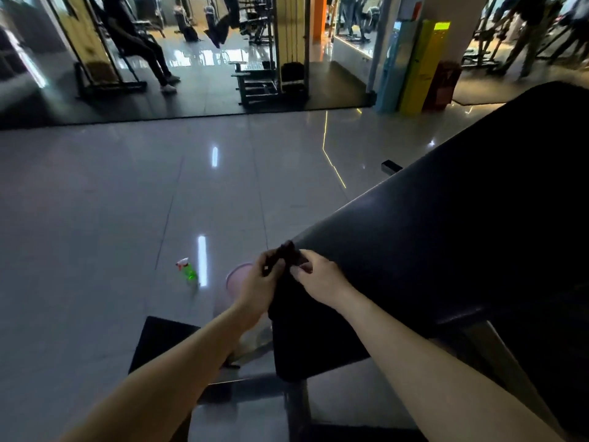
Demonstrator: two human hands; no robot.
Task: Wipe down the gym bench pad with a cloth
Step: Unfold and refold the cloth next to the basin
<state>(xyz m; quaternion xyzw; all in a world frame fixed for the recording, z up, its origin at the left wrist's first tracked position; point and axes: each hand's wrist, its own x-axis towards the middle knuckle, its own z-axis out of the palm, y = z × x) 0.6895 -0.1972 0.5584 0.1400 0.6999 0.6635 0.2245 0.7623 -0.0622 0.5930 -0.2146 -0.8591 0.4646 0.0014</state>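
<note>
Black and faintly glossy, the long padded bench pad (446,234) slopes up from the middle of the view to the upper right. Its low end sits just in front of us. At that low end we hold a dark cloth (288,252) with both hands. Our left hand (263,283) has its fingers curled round the cloth's upper edge. Our right hand (320,279), just beside the left, pinches the same edge between thumb and fingertips. The top of the cloth is at the corner of the pad, but we cannot tell whether it touches. Below our hands the cloth hangs down and blends into a dark shape, so we cannot tell where it ends.

On the grey glossy tiled floor (95,218) to our left stands a green see-through spray bottle with a white and red trigger head (187,272). Near it is a pale pink round bucket (237,275), partly hidden behind our left hand. A black rectangular floor mat (159,341) lies beneath our left forearm. Farther off, a person in dark clothes (137,43) sits on a weight machine, and tall yellow and blue panels (420,65) stand against a white pillar.
</note>
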